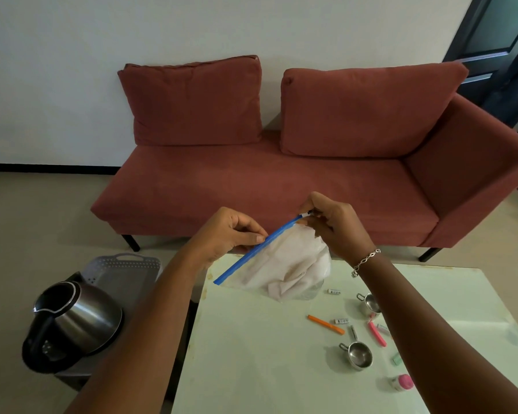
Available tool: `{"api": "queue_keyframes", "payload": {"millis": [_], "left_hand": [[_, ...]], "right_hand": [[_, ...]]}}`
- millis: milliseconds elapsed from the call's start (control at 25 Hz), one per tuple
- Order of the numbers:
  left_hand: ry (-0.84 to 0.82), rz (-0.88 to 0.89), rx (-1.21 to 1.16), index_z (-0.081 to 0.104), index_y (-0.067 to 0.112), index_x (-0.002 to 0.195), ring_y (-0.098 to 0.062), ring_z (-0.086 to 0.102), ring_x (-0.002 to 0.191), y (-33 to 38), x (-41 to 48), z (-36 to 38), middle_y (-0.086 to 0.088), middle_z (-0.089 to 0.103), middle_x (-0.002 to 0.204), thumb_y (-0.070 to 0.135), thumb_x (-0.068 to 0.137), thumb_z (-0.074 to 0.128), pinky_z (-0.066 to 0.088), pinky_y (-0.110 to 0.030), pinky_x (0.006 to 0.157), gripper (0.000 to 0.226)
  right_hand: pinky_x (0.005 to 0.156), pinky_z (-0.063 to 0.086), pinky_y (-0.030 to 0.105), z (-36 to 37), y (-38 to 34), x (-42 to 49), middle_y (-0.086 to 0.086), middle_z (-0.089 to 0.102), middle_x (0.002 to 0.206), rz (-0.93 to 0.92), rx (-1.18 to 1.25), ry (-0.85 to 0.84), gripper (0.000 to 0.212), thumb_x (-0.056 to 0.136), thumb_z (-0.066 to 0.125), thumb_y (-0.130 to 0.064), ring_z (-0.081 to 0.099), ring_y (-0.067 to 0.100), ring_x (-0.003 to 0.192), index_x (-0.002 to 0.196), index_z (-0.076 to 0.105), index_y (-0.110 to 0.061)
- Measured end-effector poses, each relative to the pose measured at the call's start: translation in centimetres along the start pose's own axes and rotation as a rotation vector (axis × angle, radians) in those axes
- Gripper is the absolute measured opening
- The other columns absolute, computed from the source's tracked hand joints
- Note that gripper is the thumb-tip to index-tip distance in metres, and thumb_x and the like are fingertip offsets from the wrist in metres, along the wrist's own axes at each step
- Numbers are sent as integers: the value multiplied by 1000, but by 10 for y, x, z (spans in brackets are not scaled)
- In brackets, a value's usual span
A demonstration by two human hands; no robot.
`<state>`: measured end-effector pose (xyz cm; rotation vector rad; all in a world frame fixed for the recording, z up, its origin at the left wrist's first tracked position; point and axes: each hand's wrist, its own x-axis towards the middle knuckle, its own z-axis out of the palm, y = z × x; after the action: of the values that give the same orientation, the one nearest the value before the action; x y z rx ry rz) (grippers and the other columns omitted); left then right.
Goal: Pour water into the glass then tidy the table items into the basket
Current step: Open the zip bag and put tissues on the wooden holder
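Observation:
Above the far edge of the white table (pixel 251 369) I hold up a clear zip bag (pixel 284 264) with a blue seal strip and a pale cloth inside. My left hand (pixel 231 231) pinches the strip near its middle. My right hand (pixel 332 222) pinches the slider at the strip's upper right end. A steel kettle (pixel 75 321) with its lid off stands on a low stool at the left, with a grey basket (pixel 123 273) behind it. A clear glass (pixel 310 291) is partly hidden behind the bag.
On the table's right part lie two small steel cups (pixel 359 355) (pixel 370 304), an orange stick (pixel 326 324), a pink stick (pixel 377 333), small white tubes (pixel 334 291), a green piece (pixel 396 358) and a pink-capped bottle (pixel 402 382). A red sofa (pixel 266 180) stands beyond the table.

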<state>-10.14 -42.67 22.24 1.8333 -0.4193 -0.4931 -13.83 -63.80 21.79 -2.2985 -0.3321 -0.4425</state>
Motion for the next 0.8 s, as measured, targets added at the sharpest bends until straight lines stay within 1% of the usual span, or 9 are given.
{"api": "queue_keyframes", "payload": {"millis": [120,200,240,320,480,600,640,800], "left_hand": [[-16,-14,7,72,12,77,-5,67,60,0,0,1,6,72,64,0,81,63,53,-14,56,16],[-29,-18,7,72,13,79,-5,67,62,-1,-2,0,6,72,67,-1,82,62,54,-15,58,18],[-38,-17,6,73,14,79,-6,68,63,-1,-2,-1,6,73,67,-1,82,62,55,-16,59,18],[-59,-12,9,73,13,79,-8,68,64,-2,-2,-1,6,73,67,-1,81,62,55,-17,59,18],[-73,10,41,71,10,80,-11,67,65,-4,1,4,0,72,71,2,82,62,57,-19,61,13],[-69,20,42,70,10,78,-10,66,63,-4,2,7,0,70,70,3,83,62,56,-19,60,11],[-71,15,44,70,10,78,-10,66,63,-5,3,7,0,70,70,3,83,62,56,-19,59,11],[-75,4,105,69,8,77,-7,65,60,-5,5,10,-3,68,70,3,84,60,54,-17,55,12]], "right_hand": [[57,51,24,2,2,-2,11,63,73,26,71,-7,4,82,59,6,59,19,56,84,55,8],[58,50,14,2,3,-3,2,60,70,27,108,0,4,82,59,6,61,10,58,84,56,7],[58,49,12,2,4,-3,0,60,70,28,123,2,4,82,60,6,61,7,59,83,56,5],[59,50,12,3,6,-3,-2,59,70,27,144,2,5,82,61,5,62,5,60,82,56,4],[60,52,16,9,9,-4,2,60,72,46,187,7,7,81,61,5,62,4,59,82,54,6],[59,53,12,14,10,-7,-3,57,68,42,214,15,7,81,60,7,63,1,57,81,54,3],[59,53,13,15,10,-8,-1,58,68,38,217,23,7,81,60,7,63,2,58,80,54,3],[60,56,27,19,10,-11,9,60,69,26,209,55,6,82,60,6,66,23,61,80,54,5]]}}
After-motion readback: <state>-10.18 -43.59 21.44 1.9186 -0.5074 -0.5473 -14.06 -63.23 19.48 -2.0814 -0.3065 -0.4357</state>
